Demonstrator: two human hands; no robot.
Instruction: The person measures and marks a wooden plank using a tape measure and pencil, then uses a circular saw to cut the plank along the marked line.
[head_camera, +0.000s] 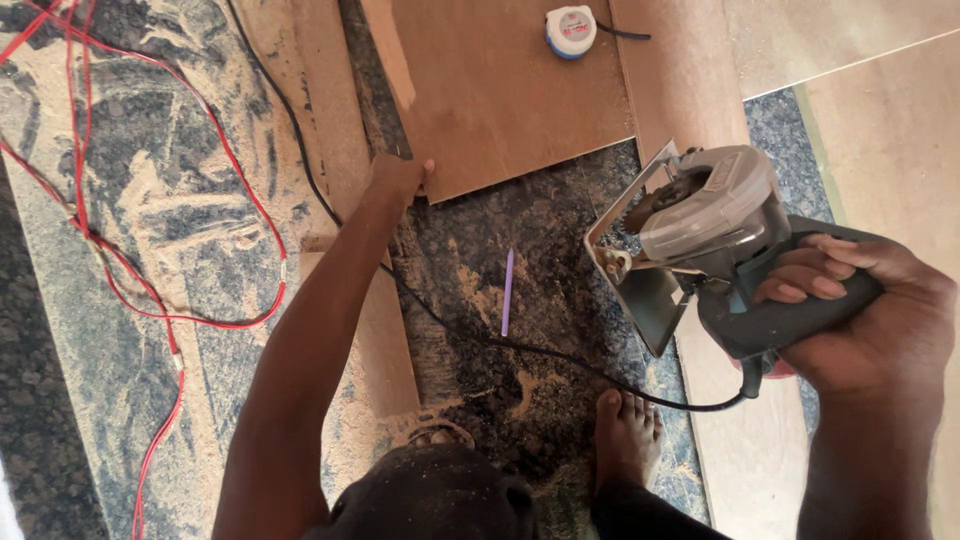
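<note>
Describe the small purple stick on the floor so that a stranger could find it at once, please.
Start from the brown plywood sheet whose corner the left hand holds. Just below that corner, on the dark speckled floor dusted with sawdust, lies a thin purple pencil, nearly upright in the picture. It is straight and short, unlike the curving black power cord beneath it.

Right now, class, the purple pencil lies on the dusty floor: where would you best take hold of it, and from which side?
Pinch the purple pencil at mid-shaft, coming straight down from above. It lies flat and almost upright in the picture, so finger and thumb close across it from its left and right. Its top end is clear; the black cord passes close under its lower end, so stay off that end. The right hand holds the circular saw.
</note>
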